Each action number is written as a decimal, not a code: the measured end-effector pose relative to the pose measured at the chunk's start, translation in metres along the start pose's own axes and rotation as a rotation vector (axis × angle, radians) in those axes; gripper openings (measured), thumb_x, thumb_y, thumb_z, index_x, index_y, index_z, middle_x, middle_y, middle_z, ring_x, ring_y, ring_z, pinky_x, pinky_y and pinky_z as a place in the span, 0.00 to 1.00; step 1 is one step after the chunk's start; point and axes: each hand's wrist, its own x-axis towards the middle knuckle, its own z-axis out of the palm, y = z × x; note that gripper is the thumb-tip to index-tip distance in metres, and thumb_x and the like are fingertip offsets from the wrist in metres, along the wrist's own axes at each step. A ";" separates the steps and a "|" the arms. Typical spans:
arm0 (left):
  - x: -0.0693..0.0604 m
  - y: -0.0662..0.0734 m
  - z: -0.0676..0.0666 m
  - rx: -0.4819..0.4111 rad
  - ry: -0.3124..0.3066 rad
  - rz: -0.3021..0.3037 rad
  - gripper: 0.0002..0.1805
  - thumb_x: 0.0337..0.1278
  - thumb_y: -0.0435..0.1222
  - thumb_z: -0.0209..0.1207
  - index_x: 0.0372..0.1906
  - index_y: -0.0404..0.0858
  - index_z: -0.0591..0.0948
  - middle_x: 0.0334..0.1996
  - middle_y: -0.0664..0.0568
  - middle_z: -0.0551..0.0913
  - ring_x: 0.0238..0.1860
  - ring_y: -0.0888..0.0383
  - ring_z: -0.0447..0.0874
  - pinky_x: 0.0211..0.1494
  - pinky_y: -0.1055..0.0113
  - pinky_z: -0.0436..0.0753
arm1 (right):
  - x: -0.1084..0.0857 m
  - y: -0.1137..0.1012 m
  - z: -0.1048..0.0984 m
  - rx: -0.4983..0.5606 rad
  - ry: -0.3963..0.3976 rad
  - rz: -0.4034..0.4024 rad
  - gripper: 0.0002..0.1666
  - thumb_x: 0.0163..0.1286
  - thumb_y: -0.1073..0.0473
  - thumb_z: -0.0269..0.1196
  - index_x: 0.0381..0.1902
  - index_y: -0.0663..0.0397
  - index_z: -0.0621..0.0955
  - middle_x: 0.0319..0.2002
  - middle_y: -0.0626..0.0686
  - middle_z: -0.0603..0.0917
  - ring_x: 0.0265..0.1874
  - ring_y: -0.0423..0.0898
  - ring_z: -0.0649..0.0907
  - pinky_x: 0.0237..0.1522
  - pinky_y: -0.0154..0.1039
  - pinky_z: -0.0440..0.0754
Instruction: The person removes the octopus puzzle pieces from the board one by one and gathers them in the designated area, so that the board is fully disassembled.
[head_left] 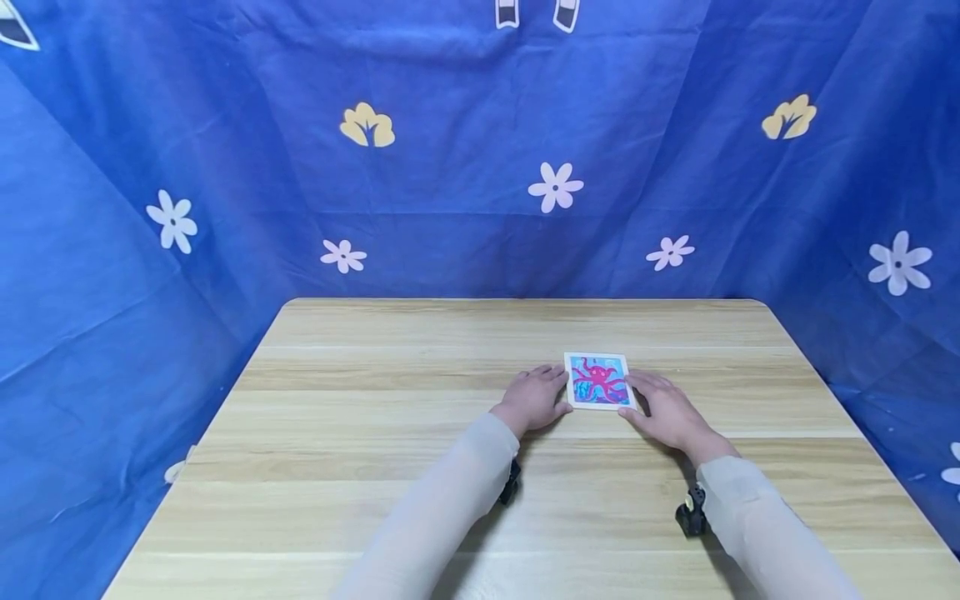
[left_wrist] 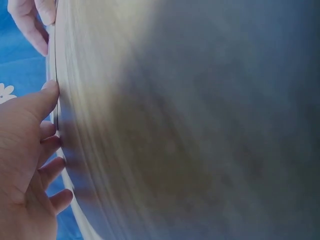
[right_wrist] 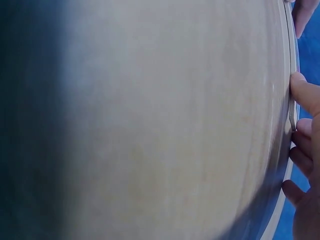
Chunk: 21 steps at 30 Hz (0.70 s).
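A square white-framed picture [head_left: 598, 381] of a pink octopus on blue lies flat on the table. At its left side, the left hand [head_left: 534, 397] rests palm down, thumb and fingertips touching the edge. The right hand [head_left: 667, 410] touches the right edge with its thumb near the lower corner and its fingers higher up. The left wrist view shows the left hand [left_wrist: 25, 150] with fingers slightly bent and spread at the table surface. In the right wrist view the right hand [right_wrist: 307, 145] has a similar pose; the picture appears there only as a thin edge.
The wood-grain table [head_left: 360, 467] has rounded far corners. Blue cloth [head_left: 450, 167] with white flowers and yellow shapes hangs behind it and at both sides. Both forearms, in pale sleeves with a small black device at each wrist, reach in from the near edge.
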 end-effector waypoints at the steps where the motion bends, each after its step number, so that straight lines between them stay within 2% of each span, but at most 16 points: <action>1: 0.000 0.000 0.000 0.000 0.002 0.003 0.36 0.66 0.58 0.47 0.72 0.46 0.61 0.72 0.57 0.57 0.72 0.56 0.53 0.70 0.55 0.58 | 0.000 0.000 -0.001 0.006 0.002 -0.003 0.39 0.65 0.45 0.63 0.66 0.65 0.68 0.65 0.64 0.68 0.64 0.64 0.65 0.64 0.62 0.59; 8: 0.001 -0.003 -0.003 0.008 0.000 0.028 0.35 0.66 0.57 0.48 0.71 0.44 0.63 0.71 0.55 0.59 0.71 0.55 0.54 0.71 0.56 0.58 | 0.002 -0.004 0.000 0.032 0.000 0.014 0.39 0.64 0.47 0.64 0.65 0.66 0.69 0.65 0.63 0.68 0.64 0.63 0.64 0.65 0.59 0.60; 12: 0.000 -0.009 -0.004 0.019 0.001 0.057 0.35 0.66 0.57 0.48 0.71 0.44 0.63 0.71 0.55 0.59 0.71 0.55 0.55 0.70 0.56 0.58 | 0.003 -0.009 0.000 0.049 -0.001 0.023 0.39 0.63 0.47 0.65 0.65 0.66 0.69 0.65 0.63 0.68 0.64 0.63 0.65 0.65 0.59 0.60; 21: -0.009 -0.029 -0.012 0.062 -0.018 0.128 0.35 0.66 0.57 0.49 0.70 0.40 0.65 0.70 0.52 0.62 0.70 0.56 0.57 0.71 0.65 0.55 | 0.008 -0.026 0.000 0.036 0.015 -0.015 0.39 0.62 0.47 0.66 0.62 0.68 0.72 0.61 0.65 0.72 0.63 0.63 0.67 0.64 0.58 0.62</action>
